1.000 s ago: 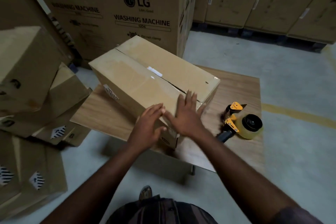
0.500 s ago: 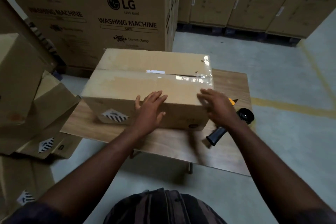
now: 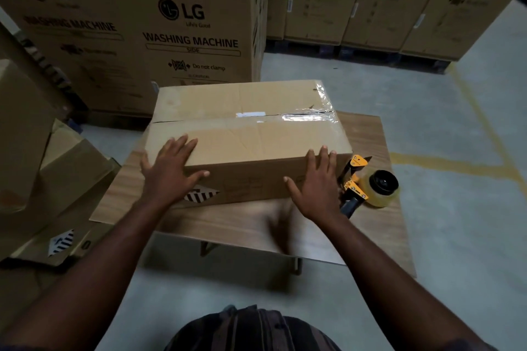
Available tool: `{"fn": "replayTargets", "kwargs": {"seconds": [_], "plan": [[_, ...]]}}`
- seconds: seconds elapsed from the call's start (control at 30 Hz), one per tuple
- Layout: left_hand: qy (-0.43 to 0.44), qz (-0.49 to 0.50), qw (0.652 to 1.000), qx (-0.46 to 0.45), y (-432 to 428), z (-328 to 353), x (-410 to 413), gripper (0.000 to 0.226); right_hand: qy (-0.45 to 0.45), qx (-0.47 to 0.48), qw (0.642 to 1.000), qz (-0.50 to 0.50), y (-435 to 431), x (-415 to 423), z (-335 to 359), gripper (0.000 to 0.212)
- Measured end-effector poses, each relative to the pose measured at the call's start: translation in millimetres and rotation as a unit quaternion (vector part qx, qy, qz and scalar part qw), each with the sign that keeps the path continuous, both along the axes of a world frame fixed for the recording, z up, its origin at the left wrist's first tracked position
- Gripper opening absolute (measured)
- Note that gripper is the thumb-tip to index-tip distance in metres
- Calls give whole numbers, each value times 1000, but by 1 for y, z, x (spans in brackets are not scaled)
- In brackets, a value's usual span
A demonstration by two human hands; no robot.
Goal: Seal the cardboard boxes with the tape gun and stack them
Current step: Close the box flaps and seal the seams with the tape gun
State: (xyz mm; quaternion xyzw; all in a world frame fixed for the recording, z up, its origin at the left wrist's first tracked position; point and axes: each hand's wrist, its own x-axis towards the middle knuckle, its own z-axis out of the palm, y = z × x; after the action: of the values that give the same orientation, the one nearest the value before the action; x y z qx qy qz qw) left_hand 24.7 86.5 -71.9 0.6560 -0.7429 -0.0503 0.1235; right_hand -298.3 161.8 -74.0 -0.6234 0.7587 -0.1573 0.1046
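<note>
A: While both hands sit in the middle of the frame, how many things are they dealing with?

B: One cardboard box (image 3: pixel 256 134), lying on one low wooden table (image 3: pixel 228 225) with its long side toward the camera. One tape gun (image 3: pixel 368 188) lies on the table too, just beside the box's near right corner, its roll toward the right of the frame.

A: And the two hands?

B: The left hand (image 3: pixel 168 171) lies over the box's near top edge, toward its left end. Its fingers are straight and spread on the top, with the thumb down the front face. The right hand (image 3: pixel 316 185) is flat against the front face near the right corner, fingers spread, tips reaching the top edge. Neither curls round anything; both only press the cardboard. The forearms rise from the two lower corners of the frame.

A: Tape on the seam?

B: One strip of clear tape (image 3: pixel 308 117) shines along the right part of the centre seam.

A: Other cartons?

B: One big washing-machine carton (image 3: pixel 185 23) stands in the upper left, behind the box. The row of cartons (image 3: pixel 393 3) in the upper right and the pile of boxes (image 3: pixel 57 168) at the left edge are dim and cropped, perhaps three or four each.
</note>
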Motion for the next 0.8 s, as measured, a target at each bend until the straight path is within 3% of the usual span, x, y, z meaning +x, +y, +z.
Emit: {"fn": "replayTargets", "kwargs": {"seconds": [0.2, 0.3, 0.37, 0.43, 0.53, 0.63, 0.73, 0.8], "plan": [[77, 36, 996, 15, 22, -5, -6, 76, -54, 18, 998, -19, -60, -19, 16, 80], [95, 28, 995, 15, 53, -5, -34, 73, -64, 40, 995, -68, -103, -20, 20, 103], [106, -20, 994, -1, 76, -6, -36, 67, -76, 67, 992, -74, -115, 5, 26, 87], [173, -63, 983, -10, 84, -3, -23, 56, -91, 67, 993, -27, -111, 44, 29, 74], [279, -62, 957, -47, 62, 7, 9, 46, -52, 101, 993, 32, -86, 112, 29, 82], [238, -63, 968, -50, 21, 17, 32, 46, 5, 135, 987, 87, -57, 171, 30, 108], [176, -73, 982, 18, -21, 13, 46, 56, 26, 130, 977, 170, -34, 216, 26, 129], [145, -82, 985, 50, -39, 5, 52, 66, 65, 127, 972, 187, -28, 231, 24, 130]]}}
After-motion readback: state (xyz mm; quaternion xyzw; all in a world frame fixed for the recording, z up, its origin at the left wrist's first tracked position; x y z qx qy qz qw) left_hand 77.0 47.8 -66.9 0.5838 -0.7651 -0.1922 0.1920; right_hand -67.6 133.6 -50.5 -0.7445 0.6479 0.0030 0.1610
